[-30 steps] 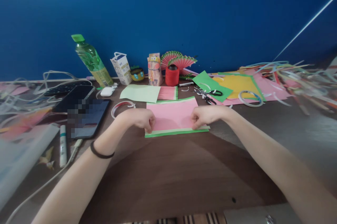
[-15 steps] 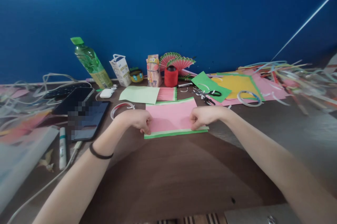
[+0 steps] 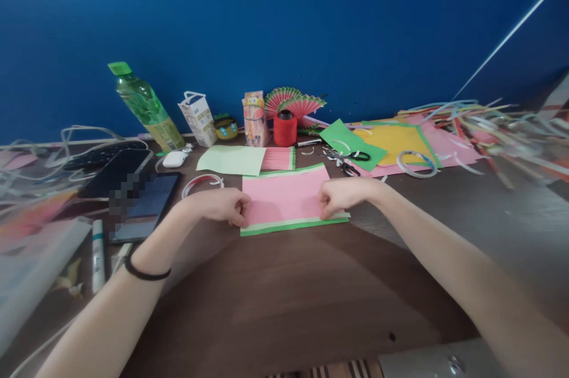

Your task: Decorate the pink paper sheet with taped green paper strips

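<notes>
A pink sheet of paper [image 3: 284,194] lies flat in front of me, with pale and green bands showing along its near and far edges. My left hand [image 3: 227,207] is at its near left corner, thumb and fingers pinched together on the edge. On the right side, my right hand [image 3: 340,195] is closed, its curled fingertips pressed on the paper near the right edge. Behind the sheet lie a pale green paper [image 3: 231,159] and a pink pleated paper [image 3: 279,159]. Scissors with black handles [image 3: 359,156] rest beyond my right hand.
Rolls of tape [image 3: 418,165] [image 3: 189,183] lie on both sides. At the back stand a green bottle [image 3: 149,108], a carton [image 3: 198,120], a red cylinder [image 3: 285,130] and paper fans [image 3: 306,105]. A phone [image 3: 151,206] and marker [image 3: 98,256] lie left; paper strips [image 3: 489,123] pile right.
My left hand has slid slightly left, towards the paper's edge. My right hand stays at the right side. The view has shifted a little.
</notes>
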Demonstrator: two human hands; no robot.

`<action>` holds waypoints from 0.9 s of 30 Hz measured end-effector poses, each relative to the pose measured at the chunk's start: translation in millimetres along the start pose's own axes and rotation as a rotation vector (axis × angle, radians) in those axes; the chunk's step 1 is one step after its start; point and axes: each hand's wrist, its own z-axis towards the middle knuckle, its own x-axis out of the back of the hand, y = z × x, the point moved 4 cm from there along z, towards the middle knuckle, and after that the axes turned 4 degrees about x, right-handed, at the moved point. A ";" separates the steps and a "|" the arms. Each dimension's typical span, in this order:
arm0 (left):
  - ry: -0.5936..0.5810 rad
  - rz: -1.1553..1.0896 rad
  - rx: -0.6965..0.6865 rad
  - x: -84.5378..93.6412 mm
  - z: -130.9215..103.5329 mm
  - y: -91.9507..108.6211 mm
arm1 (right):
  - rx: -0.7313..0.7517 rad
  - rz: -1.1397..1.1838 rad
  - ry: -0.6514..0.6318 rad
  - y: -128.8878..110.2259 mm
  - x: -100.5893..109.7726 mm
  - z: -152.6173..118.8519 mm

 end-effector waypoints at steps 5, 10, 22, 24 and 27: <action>0.017 0.025 0.017 -2.0 0.2 4.0 | -0.041 -0.077 0.036 -2.3 2.5 -2.3; 0.015 0.020 0.028 -2.3 -1.2 5.4 | -0.067 -0.134 0.078 -4.1 3.4 -5.7; 0.023 0.024 0.046 -2.7 -2.1 6.0 | -0.048 -0.024 -0.023 11.4 1.5 -7.7; 0.024 0.015 0.044 -2.5 -2.4 6.4 | -0.048 0.038 -0.058 14.5 1.4 -9.5; 0.025 0.011 0.049 -2.4 -2.8 6.8 | -0.051 0.084 -0.073 17.3 2.3 -11.7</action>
